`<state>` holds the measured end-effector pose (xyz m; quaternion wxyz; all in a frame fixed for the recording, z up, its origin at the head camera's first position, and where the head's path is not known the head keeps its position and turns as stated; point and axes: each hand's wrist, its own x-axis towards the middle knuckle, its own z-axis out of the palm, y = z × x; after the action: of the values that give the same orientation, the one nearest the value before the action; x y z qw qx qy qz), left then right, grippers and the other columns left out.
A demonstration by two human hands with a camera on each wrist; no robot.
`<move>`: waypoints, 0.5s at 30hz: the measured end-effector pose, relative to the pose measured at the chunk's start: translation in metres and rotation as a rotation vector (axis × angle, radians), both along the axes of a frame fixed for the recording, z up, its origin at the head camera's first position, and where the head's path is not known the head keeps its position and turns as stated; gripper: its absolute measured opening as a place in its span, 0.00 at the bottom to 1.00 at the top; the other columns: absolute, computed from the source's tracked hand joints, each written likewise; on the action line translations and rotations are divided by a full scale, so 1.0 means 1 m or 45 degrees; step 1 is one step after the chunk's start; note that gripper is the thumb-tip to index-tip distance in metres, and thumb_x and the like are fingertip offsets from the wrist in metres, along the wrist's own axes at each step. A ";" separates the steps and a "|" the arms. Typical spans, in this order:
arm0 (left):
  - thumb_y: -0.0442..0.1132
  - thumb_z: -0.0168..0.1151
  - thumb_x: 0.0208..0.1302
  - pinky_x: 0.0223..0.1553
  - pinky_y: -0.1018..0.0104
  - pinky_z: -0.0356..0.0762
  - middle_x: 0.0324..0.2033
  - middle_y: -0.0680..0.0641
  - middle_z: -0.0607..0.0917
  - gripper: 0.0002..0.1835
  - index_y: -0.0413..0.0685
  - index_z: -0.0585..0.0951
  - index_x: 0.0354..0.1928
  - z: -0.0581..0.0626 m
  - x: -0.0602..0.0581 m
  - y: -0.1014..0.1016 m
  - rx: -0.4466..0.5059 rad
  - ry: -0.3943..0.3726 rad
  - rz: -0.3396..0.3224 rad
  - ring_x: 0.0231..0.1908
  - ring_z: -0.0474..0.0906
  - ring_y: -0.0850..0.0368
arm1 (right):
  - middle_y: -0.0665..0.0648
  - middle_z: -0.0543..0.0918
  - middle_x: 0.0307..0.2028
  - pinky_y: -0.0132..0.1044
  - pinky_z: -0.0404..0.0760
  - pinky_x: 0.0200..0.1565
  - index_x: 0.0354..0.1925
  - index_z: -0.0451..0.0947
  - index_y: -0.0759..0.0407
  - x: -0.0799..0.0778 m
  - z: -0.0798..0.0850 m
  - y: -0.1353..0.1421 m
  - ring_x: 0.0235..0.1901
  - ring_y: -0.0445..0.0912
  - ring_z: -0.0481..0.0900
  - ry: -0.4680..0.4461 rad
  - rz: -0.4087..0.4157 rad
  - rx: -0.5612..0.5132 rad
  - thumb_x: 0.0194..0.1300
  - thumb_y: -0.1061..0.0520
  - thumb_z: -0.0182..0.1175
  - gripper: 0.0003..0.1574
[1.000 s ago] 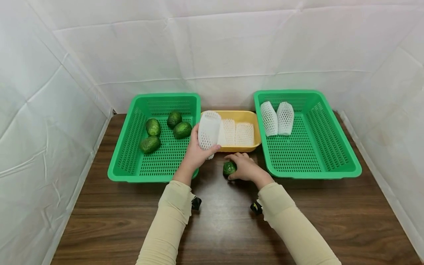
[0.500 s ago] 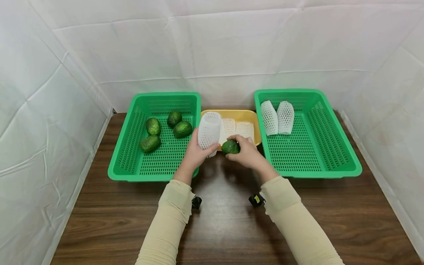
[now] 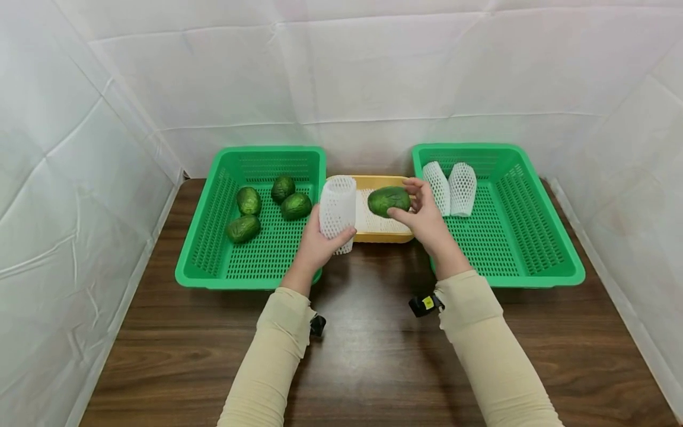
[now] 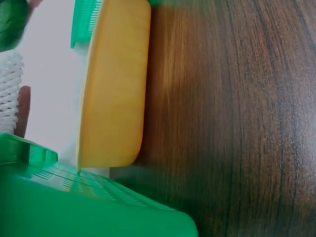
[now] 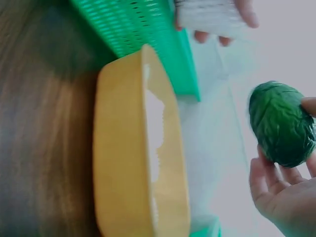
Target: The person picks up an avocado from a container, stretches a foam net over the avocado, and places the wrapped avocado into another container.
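Note:
My left hand (image 3: 318,238) grips a white foam net sleeve (image 3: 338,207), its round mouth facing up, at the left end of the yellow tub. To its right my right hand (image 3: 425,218) holds a dark green avocado (image 3: 389,201) between thumb and fingers, above the tub and apart from the sleeve. In the right wrist view the avocado (image 5: 281,123) looks wrinkled and shiny, with fingers beneath it and the thumb on top. The left wrist view catches only part of the net sleeve (image 4: 9,94) and a fingertip.
Several avocados (image 3: 243,229) lie in the left green basket (image 3: 251,283). The yellow tub (image 3: 381,238) between the baskets holds more flat white net sleeves (image 3: 368,219). In the right green basket (image 3: 512,281) are two filled-looking net sleeves (image 3: 462,190). A white sheet hangs behind.
My right hand has lifted the avocado off the table and carried it up and right, over the tub; it now lies sideways. My left hand stays put, the sleeve's mouth rounder.

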<state>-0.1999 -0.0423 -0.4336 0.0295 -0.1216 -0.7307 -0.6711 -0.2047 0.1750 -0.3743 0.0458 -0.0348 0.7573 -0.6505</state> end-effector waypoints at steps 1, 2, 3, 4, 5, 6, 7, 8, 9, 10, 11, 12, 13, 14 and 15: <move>0.37 0.70 0.51 0.45 0.56 0.75 0.48 0.42 0.76 0.36 0.44 0.64 0.61 0.000 0.000 0.000 -0.005 -0.001 0.001 0.45 0.76 0.49 | 0.59 0.56 0.63 0.48 0.63 0.55 0.64 0.50 0.56 0.000 0.003 0.001 0.62 0.54 0.57 0.009 -0.005 -0.057 0.63 0.63 0.57 0.37; 0.37 0.70 0.51 0.45 0.55 0.75 0.48 0.42 0.76 0.36 0.45 0.64 0.61 0.000 0.000 0.001 -0.010 -0.001 -0.001 0.44 0.75 0.49 | 0.59 0.55 0.64 0.48 0.61 0.58 0.63 0.51 0.54 0.000 0.007 0.001 0.64 0.53 0.54 0.019 -0.010 -0.105 0.63 0.63 0.57 0.36; 0.38 0.71 0.50 0.45 0.55 0.75 0.47 0.42 0.76 0.37 0.45 0.64 0.61 0.000 0.000 0.001 -0.023 -0.007 0.002 0.44 0.75 0.49 | 0.58 0.54 0.65 0.48 0.58 0.60 0.63 0.52 0.53 0.000 0.011 0.001 0.66 0.52 0.52 0.035 -0.016 -0.153 0.63 0.64 0.57 0.35; 0.38 0.71 0.49 0.45 0.55 0.74 0.47 0.43 0.76 0.38 0.46 0.64 0.62 0.000 0.001 0.001 -0.033 -0.015 0.001 0.44 0.75 0.49 | 0.58 0.54 0.66 0.47 0.57 0.62 0.62 0.54 0.52 0.000 0.015 0.000 0.66 0.51 0.50 0.051 -0.026 -0.198 0.63 0.64 0.56 0.33; 0.38 0.71 0.49 0.45 0.55 0.74 0.47 0.43 0.76 0.38 0.47 0.63 0.62 0.000 0.001 0.001 -0.044 -0.022 -0.001 0.44 0.75 0.49 | 0.57 0.54 0.66 0.47 0.56 0.63 0.60 0.55 0.51 0.000 0.018 -0.001 0.67 0.51 0.50 0.069 -0.034 -0.256 0.63 0.65 0.56 0.32; 0.38 0.72 0.49 0.45 0.55 0.74 0.48 0.43 0.76 0.39 0.47 0.63 0.63 0.000 0.001 0.002 -0.050 -0.030 -0.005 0.45 0.75 0.49 | 0.57 0.54 0.67 0.46 0.56 0.63 0.59 0.57 0.51 0.000 0.022 -0.003 0.67 0.50 0.50 0.095 -0.044 -0.310 0.63 0.66 0.56 0.30; 0.37 0.72 0.48 0.45 0.55 0.74 0.48 0.43 0.76 0.41 0.48 0.62 0.64 0.000 0.001 0.002 -0.058 -0.038 -0.010 0.45 0.75 0.49 | 0.58 0.54 0.67 0.44 0.56 0.63 0.57 0.58 0.51 -0.001 0.026 -0.004 0.67 0.50 0.50 0.125 -0.051 -0.356 0.63 0.66 0.56 0.28; 0.37 0.72 0.48 0.46 0.54 0.74 0.49 0.43 0.76 0.42 0.49 0.62 0.65 0.000 0.001 0.002 -0.065 -0.043 -0.014 0.45 0.75 0.49 | 0.58 0.55 0.67 0.42 0.57 0.63 0.57 0.60 0.51 -0.001 0.030 -0.007 0.67 0.49 0.51 0.156 -0.059 -0.389 0.62 0.66 0.56 0.28; 0.37 0.72 0.48 0.46 0.54 0.74 0.50 0.43 0.76 0.43 0.50 0.61 0.66 0.000 0.001 0.002 -0.073 -0.051 -0.016 0.46 0.75 0.49 | 0.59 0.56 0.66 0.40 0.60 0.61 0.56 0.61 0.52 -0.001 0.034 -0.009 0.66 0.49 0.54 0.187 -0.058 -0.432 0.62 0.67 0.56 0.27; 0.37 0.72 0.48 0.46 0.54 0.74 0.50 0.43 0.76 0.44 0.51 0.60 0.66 0.001 0.001 0.002 -0.076 -0.056 -0.019 0.46 0.75 0.48 | 0.59 0.58 0.65 0.39 0.64 0.58 0.55 0.62 0.52 -0.001 0.037 -0.012 0.64 0.50 0.57 0.219 -0.054 -0.465 0.62 0.68 0.56 0.26; 0.38 0.73 0.47 0.46 0.54 0.74 0.51 0.43 0.76 0.44 0.52 0.60 0.67 0.001 0.002 0.002 -0.080 -0.059 -0.022 0.47 0.75 0.48 | 0.59 0.60 0.63 0.37 0.67 0.55 0.55 0.63 0.53 -0.002 0.040 -0.015 0.62 0.50 0.61 0.250 -0.036 -0.499 0.61 0.69 0.56 0.26; 0.38 0.73 0.47 0.46 0.53 0.74 0.51 0.43 0.75 0.45 0.52 0.59 0.67 0.001 0.002 0.002 -0.082 -0.063 -0.027 0.47 0.74 0.48 | 0.59 0.62 0.61 0.36 0.70 0.52 0.55 0.63 0.54 -0.001 0.042 -0.018 0.59 0.50 0.64 0.278 -0.014 -0.514 0.61 0.70 0.56 0.26; 0.38 0.73 0.47 0.46 0.53 0.74 0.52 0.43 0.75 0.45 0.53 0.59 0.67 0.002 0.002 0.002 -0.090 -0.065 -0.030 0.47 0.74 0.48 | 0.59 0.64 0.58 0.35 0.71 0.49 0.55 0.64 0.55 -0.002 0.044 -0.020 0.56 0.50 0.67 0.298 0.014 -0.512 0.61 0.70 0.56 0.26; 0.38 0.73 0.48 0.46 0.52 0.73 0.52 0.43 0.75 0.45 0.53 0.59 0.67 0.002 0.002 0.002 -0.092 -0.065 -0.036 0.48 0.74 0.48 | 0.57 0.66 0.56 0.35 0.72 0.47 0.55 0.64 0.56 -0.002 0.045 -0.022 0.53 0.49 0.69 0.313 0.045 -0.497 0.60 0.70 0.56 0.27; 0.39 0.73 0.48 0.47 0.52 0.73 0.52 0.43 0.74 0.45 0.53 0.59 0.67 0.002 0.002 0.002 -0.096 -0.066 -0.041 0.48 0.73 0.48 | 0.57 0.67 0.54 0.34 0.73 0.46 0.56 0.64 0.57 -0.002 0.046 -0.024 0.51 0.49 0.71 0.325 0.076 -0.476 0.60 0.71 0.56 0.26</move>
<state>-0.1980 -0.0402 -0.4315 -0.0049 -0.1169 -0.7540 -0.6464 -0.2063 0.1509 -0.3282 -0.0383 -0.1473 0.6220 -0.7681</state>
